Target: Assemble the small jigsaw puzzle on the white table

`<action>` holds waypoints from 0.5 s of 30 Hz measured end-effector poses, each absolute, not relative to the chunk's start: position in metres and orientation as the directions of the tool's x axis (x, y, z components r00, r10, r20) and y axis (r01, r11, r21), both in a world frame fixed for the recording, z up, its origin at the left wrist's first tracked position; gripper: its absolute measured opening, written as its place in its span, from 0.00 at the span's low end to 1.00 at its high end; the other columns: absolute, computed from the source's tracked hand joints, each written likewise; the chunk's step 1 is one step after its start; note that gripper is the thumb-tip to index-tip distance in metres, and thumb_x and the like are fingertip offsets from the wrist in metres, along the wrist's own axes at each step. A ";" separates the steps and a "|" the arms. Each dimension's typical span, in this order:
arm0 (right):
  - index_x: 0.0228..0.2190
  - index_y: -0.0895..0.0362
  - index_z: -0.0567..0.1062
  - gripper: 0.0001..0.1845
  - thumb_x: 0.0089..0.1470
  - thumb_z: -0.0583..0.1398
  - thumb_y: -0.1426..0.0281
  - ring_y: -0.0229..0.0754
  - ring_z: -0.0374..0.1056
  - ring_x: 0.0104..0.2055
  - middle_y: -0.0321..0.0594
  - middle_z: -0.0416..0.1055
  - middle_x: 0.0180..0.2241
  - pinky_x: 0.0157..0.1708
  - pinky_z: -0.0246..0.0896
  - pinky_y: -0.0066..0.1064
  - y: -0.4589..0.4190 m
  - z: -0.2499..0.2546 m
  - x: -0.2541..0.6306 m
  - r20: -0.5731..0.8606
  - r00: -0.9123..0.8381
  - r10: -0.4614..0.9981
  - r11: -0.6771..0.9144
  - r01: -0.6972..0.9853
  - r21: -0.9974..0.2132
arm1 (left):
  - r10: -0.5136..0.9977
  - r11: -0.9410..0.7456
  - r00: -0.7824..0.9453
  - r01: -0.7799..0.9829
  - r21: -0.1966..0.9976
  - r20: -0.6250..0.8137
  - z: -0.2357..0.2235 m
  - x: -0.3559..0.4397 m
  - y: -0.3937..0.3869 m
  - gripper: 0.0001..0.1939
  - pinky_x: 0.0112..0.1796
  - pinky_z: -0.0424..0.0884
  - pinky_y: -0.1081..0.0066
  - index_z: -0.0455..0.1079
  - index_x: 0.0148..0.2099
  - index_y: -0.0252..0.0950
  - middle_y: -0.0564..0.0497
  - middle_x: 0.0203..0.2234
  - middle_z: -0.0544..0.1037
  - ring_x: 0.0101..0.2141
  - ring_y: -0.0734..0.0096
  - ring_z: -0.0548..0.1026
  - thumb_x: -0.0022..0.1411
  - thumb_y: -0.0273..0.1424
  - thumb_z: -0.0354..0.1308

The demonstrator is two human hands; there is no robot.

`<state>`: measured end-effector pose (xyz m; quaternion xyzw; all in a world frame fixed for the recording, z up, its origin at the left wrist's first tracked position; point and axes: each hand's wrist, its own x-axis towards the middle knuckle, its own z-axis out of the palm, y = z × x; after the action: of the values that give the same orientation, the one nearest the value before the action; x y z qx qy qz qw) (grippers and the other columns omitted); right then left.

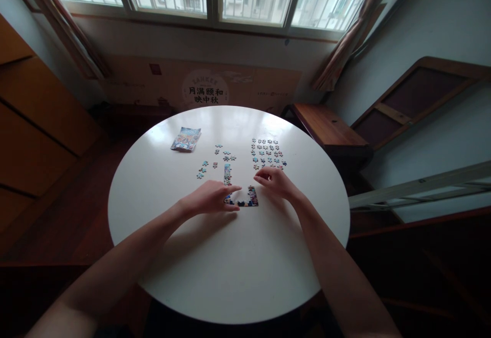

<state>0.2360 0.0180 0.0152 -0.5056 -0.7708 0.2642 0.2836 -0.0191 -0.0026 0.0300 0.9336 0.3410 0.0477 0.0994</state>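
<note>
A partly joined jigsaw puzzle (253, 196) forms a U-shaped border on the white round table (238, 266), its left side taller than its right. My left hand (209, 196) rests over the left side and lower left corner of this border, thumb and fingers apart, covering some of it. To the upper right of the border, my right hand (276, 181) has its fingertips drawn together in a pinch; anything between them is too small to make out. Just beyond that hand lie loose puzzle pieces (263, 153) in rows. More scattered pieces (205, 163) lie left of the border's upper end.
A colourful printed packet (186, 139) lies at the table's far left. Past the table stand a wooden bench (326, 126) at right and a large printed cardboard panel (245, 80) beneath the window. A wooden cabinet (42, 118) is at left.
</note>
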 end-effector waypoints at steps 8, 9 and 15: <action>0.29 0.59 0.78 0.11 0.54 0.60 0.64 0.37 0.62 0.27 0.38 0.71 0.25 0.28 0.56 0.29 0.018 0.013 0.239 0.130 -0.338 0.932 0.329 0.642 -0.692 | 0.597 -0.781 0.800 0.565 0.267 0.055 0.029 -0.020 -0.002 0.18 0.26 0.59 0.72 0.73 0.52 0.45 0.52 0.23 0.77 0.23 0.71 0.72 0.61 0.43 0.59; 0.29 0.59 0.78 0.11 0.53 0.60 0.64 0.37 0.62 0.27 0.38 0.72 0.25 0.28 0.56 0.29 0.018 0.014 0.239 0.115 -0.355 0.928 0.330 0.637 -0.696 | 0.591 -0.784 0.804 0.557 0.275 0.058 0.029 -0.020 -0.002 0.18 0.27 0.59 0.72 0.73 0.52 0.45 0.52 0.24 0.77 0.23 0.71 0.72 0.61 0.43 0.58; 0.29 0.59 0.78 0.11 0.53 0.60 0.63 0.36 0.62 0.27 0.38 0.72 0.25 0.28 0.54 0.29 0.015 0.018 0.236 0.083 -0.369 0.926 0.315 0.631 -0.709 | 0.735 -0.667 0.671 0.688 0.286 0.101 0.026 -0.020 0.002 0.25 0.30 0.62 0.70 0.71 0.57 0.41 0.51 0.22 0.76 0.25 0.68 0.72 0.62 0.47 0.55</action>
<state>0.2363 0.0148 0.0183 -0.5042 -0.7720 0.2972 0.2479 -0.0200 0.0024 0.0258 0.9071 0.3920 0.1043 0.1126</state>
